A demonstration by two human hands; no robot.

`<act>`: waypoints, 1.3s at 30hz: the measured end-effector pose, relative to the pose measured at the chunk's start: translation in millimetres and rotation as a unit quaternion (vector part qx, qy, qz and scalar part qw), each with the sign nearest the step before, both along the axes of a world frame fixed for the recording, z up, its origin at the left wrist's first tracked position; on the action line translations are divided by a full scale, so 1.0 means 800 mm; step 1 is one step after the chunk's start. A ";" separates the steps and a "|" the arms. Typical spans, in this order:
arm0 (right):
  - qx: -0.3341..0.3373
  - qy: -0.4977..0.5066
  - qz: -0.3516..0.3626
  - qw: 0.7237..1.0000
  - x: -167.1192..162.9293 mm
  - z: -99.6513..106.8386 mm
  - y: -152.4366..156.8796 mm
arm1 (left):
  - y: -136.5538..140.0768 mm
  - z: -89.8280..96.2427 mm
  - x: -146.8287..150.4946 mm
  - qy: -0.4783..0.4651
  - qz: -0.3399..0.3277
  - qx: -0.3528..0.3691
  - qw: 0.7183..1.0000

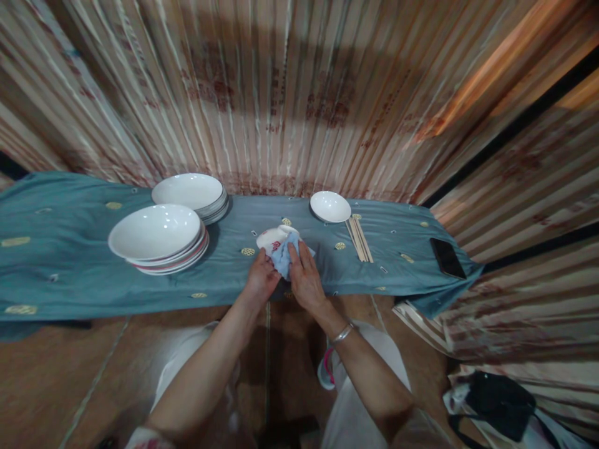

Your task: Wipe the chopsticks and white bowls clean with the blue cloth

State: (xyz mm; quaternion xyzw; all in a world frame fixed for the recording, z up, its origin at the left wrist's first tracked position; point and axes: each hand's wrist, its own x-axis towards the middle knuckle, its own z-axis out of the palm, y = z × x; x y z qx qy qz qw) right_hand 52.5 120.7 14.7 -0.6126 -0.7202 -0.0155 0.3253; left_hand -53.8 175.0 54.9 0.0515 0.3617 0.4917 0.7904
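My left hand [263, 274] grips the near left edge of a small white bowl [267, 238] with a red pattern on its outside. The bowl is tilted just above the table's front half. Bunched against it is a light blue cloth [283, 257], which my right hand [303, 272] presses on the bowl with its fingers closed. The cloth and fingers hide part of the bowl. A silver bracelet circles my right wrist.
Two stacks of white dishes stand at left, a nearer stack [156, 234] and a farther stack [189, 193]. Right of my hands are a white bowl [330, 206], several wooden chopsticks [359, 239] and a black phone [448, 257]. A patterned curtain [281, 93] hangs behind the cloth-covered table [234, 274].
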 end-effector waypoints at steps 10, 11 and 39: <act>-0.062 0.240 -0.047 0.968 0.011 -0.021 0.003 | 0.005 -0.004 -0.013 -0.004 0.015 -0.033 0.999; -0.066 0.263 -0.055 0.961 0.012 -0.025 0.005 | 0.005 -0.004 -0.013 -0.003 0.023 -0.034 0.999; -0.181 0.634 -0.039 0.751 0.060 0.005 0.024 | -0.010 -0.003 -0.017 0.138 -0.082 0.124 0.979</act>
